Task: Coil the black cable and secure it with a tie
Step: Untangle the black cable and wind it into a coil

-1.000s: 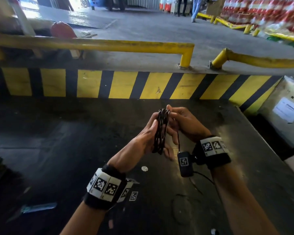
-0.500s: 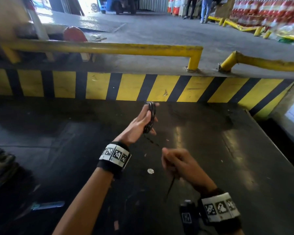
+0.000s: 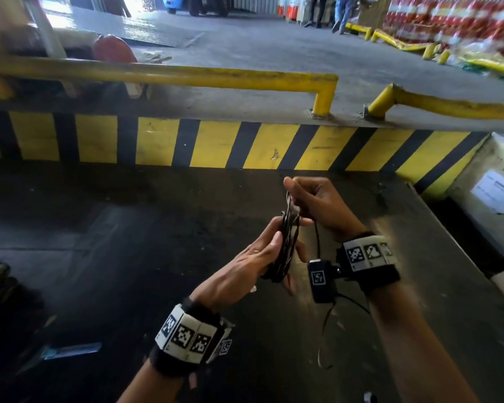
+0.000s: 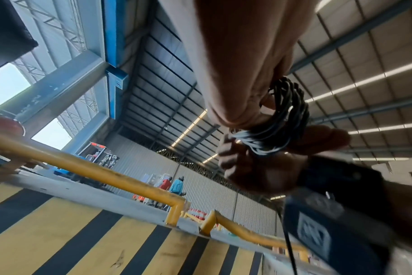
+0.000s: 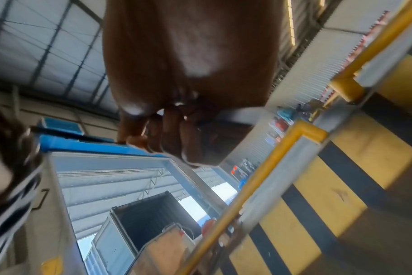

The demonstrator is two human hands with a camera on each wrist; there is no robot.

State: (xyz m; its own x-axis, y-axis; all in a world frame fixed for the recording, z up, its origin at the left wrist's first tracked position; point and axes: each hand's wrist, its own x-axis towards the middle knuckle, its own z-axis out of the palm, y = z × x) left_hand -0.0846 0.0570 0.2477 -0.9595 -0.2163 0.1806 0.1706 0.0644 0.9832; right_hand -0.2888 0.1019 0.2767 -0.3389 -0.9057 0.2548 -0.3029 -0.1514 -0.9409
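The black cable [image 3: 287, 245] is wound in several loops into a narrow upright coil [image 4: 280, 119]. My left hand [image 3: 262, 254] holds the coil, its fingers running through the loops. Just above and to the right, my right hand [image 3: 312, 199] has curled fingers pinching a strand at the coil's top. A loose end of cable [image 3: 323, 333] hangs down below my right wrist. In the right wrist view the right hand [image 5: 176, 137] is a curled fist and the cable is hidden. No tie can be made out.
Both hands are held above a dark platform [image 3: 128, 257]. A yellow-and-black striped kerb [image 3: 216, 146] and yellow rails [image 3: 186, 75] run behind it. A concrete block with a label [image 3: 495, 193] stands at the right. People [image 4: 174, 186] stand far off.
Half a second ago my right hand was low and pulled back toward me. It has come up and forward to the top of the coil, and my left hand has drawn nearer.
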